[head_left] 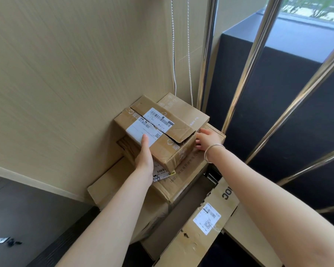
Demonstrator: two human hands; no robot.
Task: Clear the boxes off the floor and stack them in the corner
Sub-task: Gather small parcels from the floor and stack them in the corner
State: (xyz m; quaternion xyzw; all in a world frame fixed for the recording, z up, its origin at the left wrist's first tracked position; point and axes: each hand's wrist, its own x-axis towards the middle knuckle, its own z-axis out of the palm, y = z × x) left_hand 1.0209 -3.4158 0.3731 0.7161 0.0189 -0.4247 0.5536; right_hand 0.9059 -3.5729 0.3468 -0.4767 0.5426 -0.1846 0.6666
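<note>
A small brown cardboard box (168, 132) with white shipping labels sits on top of a stack in the corner. My left hand (145, 157) grips its near left corner, thumb up on the label. My right hand (206, 139) touches the box's right side with fingers spread. Under it lies a wide flat carton (183, 174) with printed text, and a thin flat box (183, 108) shows behind the top one. The lower part of the stack is mostly hidden by my arms.
A long open carton (206, 222) with a white label lies at the lower right. Beige wall (75, 74) on the left, blind cords (189, 54) in the corner, chrome rails (245, 78) and a dark ledge (297, 93) on the right. Dark floor (27, 212) at lower left.
</note>
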